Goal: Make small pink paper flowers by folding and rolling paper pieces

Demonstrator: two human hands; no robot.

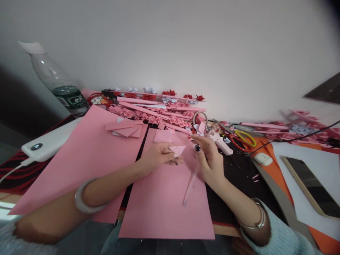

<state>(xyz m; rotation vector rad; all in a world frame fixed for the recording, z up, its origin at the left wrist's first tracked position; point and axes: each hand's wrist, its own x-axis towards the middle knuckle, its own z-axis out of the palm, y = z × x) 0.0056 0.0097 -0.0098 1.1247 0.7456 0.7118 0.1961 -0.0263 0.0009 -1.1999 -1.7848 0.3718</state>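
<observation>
My left hand (pixel 156 157) pinches a small folded triangle of pink paper (pixel 177 150) between thumb and fingers. Just right of it, my right hand (pixel 211 159) is raised with its fingers apart and nothing visible in them. Both hands are over a large pink paper sheet (pixel 164 212). A narrow translucent strip (pixel 189 191) lies on that sheet below my right hand. Behind my left hand sits a pink paper square (pixel 162 136). A fanned stack of folded pink papers (pixel 127 128) rests on a second pink sheet (pixel 103 152) to the left.
Along the wall lie pink paper rolls (pixel 143 109) and paper flowers (pixel 170 94). On the right are a glue gun (pixel 219 140), scissors (pixel 245 139), an earbud case (pixel 262 159) and a phone (pixel 313 184). A bottle (pixel 61 83) and a white power bank (pixel 50 140) stand left.
</observation>
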